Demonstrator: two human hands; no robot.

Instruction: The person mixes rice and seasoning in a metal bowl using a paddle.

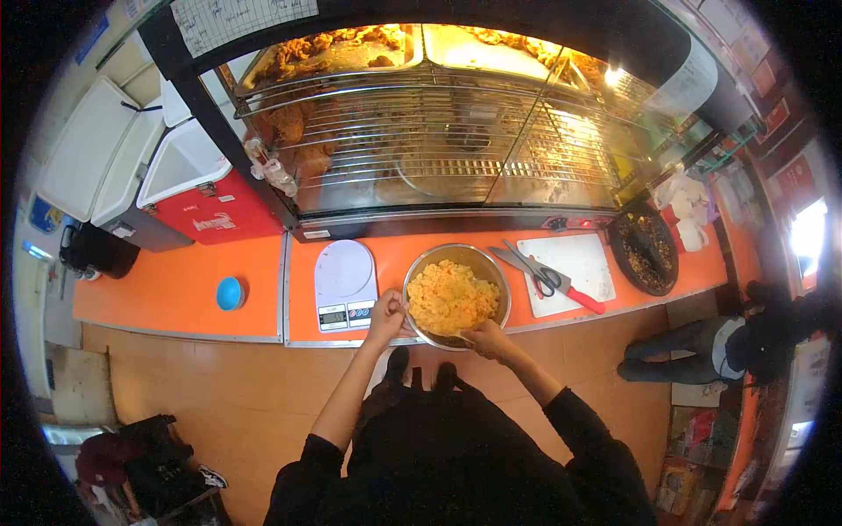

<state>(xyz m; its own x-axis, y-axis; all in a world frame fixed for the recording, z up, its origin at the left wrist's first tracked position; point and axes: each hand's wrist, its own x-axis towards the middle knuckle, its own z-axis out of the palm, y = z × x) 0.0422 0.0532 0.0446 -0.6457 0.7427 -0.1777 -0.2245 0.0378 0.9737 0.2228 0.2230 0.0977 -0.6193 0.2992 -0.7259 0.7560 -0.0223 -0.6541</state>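
Observation:
A steel bowl [503,285] filled with yellow-orange food [452,296] stands at the front edge of the orange counter. My left hand [388,317] is at the bowl's left rim, its fingers closed on it. At the lower right rim, my right hand [488,339] grips the bowl with bent fingers. Just left of the bowl lies a white digital scale [344,273] with nothing on its plate. To the right are black-handled scissors [547,279] and a red-handled knife [583,299] on a white cutting board [574,259].
Behind the bowl stands a glass display case [438,210] with fried food on trays. A dark round pan [645,250] is at the right, a blue bowl [231,294] and red cooler [206,206] at the left. Another person [693,351] is at the far right.

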